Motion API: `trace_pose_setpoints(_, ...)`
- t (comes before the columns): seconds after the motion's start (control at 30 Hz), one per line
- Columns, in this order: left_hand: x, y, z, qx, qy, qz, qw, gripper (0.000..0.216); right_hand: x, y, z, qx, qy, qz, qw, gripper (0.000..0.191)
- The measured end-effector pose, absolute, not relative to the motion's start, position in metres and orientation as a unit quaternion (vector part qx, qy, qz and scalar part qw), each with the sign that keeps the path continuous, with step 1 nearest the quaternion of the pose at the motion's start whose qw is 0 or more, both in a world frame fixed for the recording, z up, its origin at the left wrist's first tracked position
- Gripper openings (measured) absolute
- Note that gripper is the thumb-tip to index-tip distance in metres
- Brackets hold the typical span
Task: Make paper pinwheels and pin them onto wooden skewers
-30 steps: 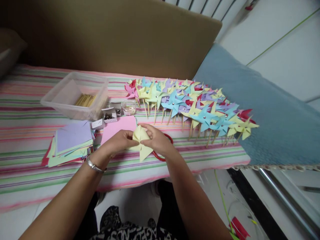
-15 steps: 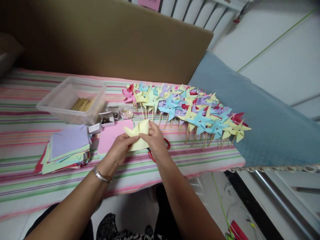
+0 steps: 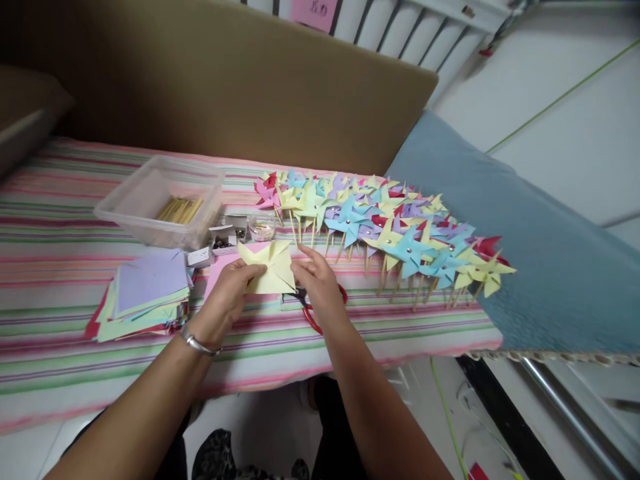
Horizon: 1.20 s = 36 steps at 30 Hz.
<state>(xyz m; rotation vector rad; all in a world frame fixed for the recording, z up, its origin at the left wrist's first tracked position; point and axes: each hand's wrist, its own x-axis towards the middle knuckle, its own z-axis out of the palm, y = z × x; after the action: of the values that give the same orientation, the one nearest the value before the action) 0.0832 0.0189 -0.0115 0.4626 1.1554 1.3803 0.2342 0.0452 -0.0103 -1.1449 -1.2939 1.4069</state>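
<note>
A pale yellow square of paper [image 3: 274, 275], cut in from its corners with some points bent toward the middle, is held above the table. My left hand [image 3: 227, 293] pinches it from the left, thumb pressing on the front near the centre. At its right edge my right hand [image 3: 320, 283] grips it with the thumb in front; the index finger sticks up and outward. Scissors [image 3: 311, 321] with red handles lie partly under my right hand. Behind the yellow square, a pink sheet [image 3: 216, 268] lies on the striped cloth.
Several finished paper pinwheels [image 3: 410, 250] on sticks crowd the right side. To the left lie a stack of coloured paper squares [image 3: 150, 283], a clear plastic box [image 3: 125, 213] of wooden sticks, small open boxes [image 3: 223, 237] and a little round tub [image 3: 261, 230]. A brown board [image 3: 250, 87] stands behind.
The paper has opened out flatter toward me. My hands have moved apart, from both thumbs at its centre to its left part and right edge. The view has shifted slightly.
</note>
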Motion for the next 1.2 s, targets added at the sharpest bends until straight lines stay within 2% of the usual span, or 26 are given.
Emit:
trace_pose_setpoints(0.07, 0.075, 0.021, -0.007, 0.191, 0.505, 0.610, 0.579, 0.017, 0.237, 0.044, -0.010, -0.451, -0.574, 0.519, 0.444, 0.042)
trace_pose_setpoints(0.17, 0.065, 0.024, 0.000, 0.181, 0.505, 0.627, 0.565, 0.014, 0.239, 0.039, -0.008, -0.411, -0.703, 0.383, 0.436, 0.032)
trace_pose_setpoints(0.23, 0.062, 0.024, 0.003, 0.181, 0.499, 0.630, 0.567, 0.018, 0.239, 0.036, -0.007, -0.380, -0.767, 0.301, 0.420, 0.030)
trace_pose_setpoints(0.33, 0.061, 0.023, 0.006, 0.184, 0.498, 0.626, 0.572, 0.022, 0.240, 0.035, -0.006, -0.363, -0.804, 0.246, 0.401, 0.024)
trace_pose_setpoints(0.5, 0.067, 0.020, 0.010, 0.200, 0.517, 0.599, 0.578, 0.017, 0.238, 0.038, -0.007, -0.367, -0.811, 0.243, 0.385, 0.009)
trace_pose_setpoints(0.7, 0.074, 0.018, 0.000, 0.246, 0.518, 0.556, 0.602, 0.016, 0.235, 0.039, -0.003, -0.395, -0.790, 0.281, 0.376, 0.007)
trace_pose_setpoints(1.2, 0.079, 0.016, -0.012, 0.291, 0.523, 0.518, 0.612, 0.022, 0.233, 0.038, -0.006, -0.439, -0.769, 0.266, 0.381, 0.004)
